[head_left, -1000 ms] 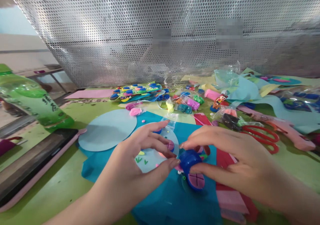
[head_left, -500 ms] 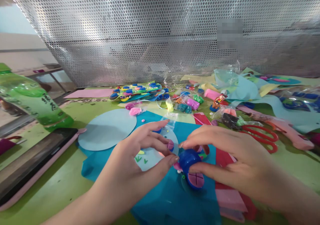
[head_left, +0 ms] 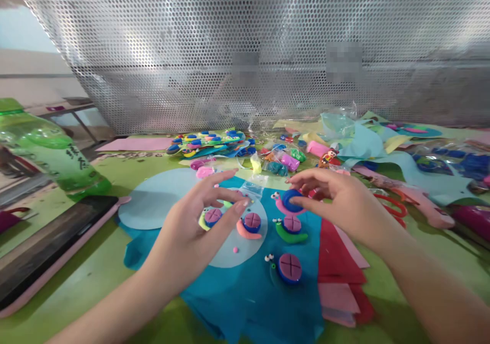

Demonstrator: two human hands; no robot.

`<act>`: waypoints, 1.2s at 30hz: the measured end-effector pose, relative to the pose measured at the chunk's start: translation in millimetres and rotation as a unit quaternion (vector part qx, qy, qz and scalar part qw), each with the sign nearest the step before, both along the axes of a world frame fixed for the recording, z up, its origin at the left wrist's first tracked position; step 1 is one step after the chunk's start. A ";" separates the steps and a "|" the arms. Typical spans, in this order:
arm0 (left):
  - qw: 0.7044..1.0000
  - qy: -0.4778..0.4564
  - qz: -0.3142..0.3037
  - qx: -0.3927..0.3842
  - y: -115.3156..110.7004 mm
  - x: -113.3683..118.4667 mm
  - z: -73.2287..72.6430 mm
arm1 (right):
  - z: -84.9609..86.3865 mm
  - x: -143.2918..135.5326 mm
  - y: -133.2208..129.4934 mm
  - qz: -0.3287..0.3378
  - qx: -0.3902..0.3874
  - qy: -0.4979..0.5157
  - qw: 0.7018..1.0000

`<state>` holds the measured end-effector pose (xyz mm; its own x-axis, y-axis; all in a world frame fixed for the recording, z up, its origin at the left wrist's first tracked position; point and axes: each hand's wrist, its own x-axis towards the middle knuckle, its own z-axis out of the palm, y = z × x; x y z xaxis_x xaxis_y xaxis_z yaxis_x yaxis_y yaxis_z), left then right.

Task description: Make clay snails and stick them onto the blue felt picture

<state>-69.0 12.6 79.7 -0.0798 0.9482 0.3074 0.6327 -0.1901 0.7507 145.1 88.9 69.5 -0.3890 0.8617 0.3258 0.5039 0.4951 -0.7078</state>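
Observation:
My right hand has its thumb and fingers closed around a pink clay snail with a blue shell, at the top right of a dark blue sheet. Fingers apart, my left hand hovers over a pale blue paper circle and grips nothing. On that circle are an orange snail with a purple scored shell and a yellow one, partly behind the left hand. A green snail and a dark teal snail lie on the blue sheet. A tiny pink ball rests on the circle.
A green bottle and a phone stand and lie at the left. Behind are a stack of decorated pieces, bagged clay and a perforated metal panel. Red-handled scissors lie right, by red sheets.
My right hand has moved up and away with the blue-shelled snail, uncovering the green and teal snails. My left hand has shifted left and its thumb and fingers have parted.

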 end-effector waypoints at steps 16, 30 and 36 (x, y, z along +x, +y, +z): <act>0.994 0.108 0.015 0.007 10.2 -2.2 -7.3 | -13.4 21.8 43.9 -0.120 0.039 -0.106 0.986; 0.987 0.158 0.008 0.006 10.1 -1.5 -10.3 | -41.6 48.4 77.2 -0.108 0.043 -0.331 0.937; 0.981 0.186 0.052 0.017 7.8 -2.9 4.6 | -41.0 48.6 77.0 -0.113 0.044 -0.363 0.924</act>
<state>-71.9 20.4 84.3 -0.0511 0.9295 0.3652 0.8791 -0.1317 0.4581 193.7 165.9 28.6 -0.3458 0.9303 0.1219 0.9276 0.3586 -0.1049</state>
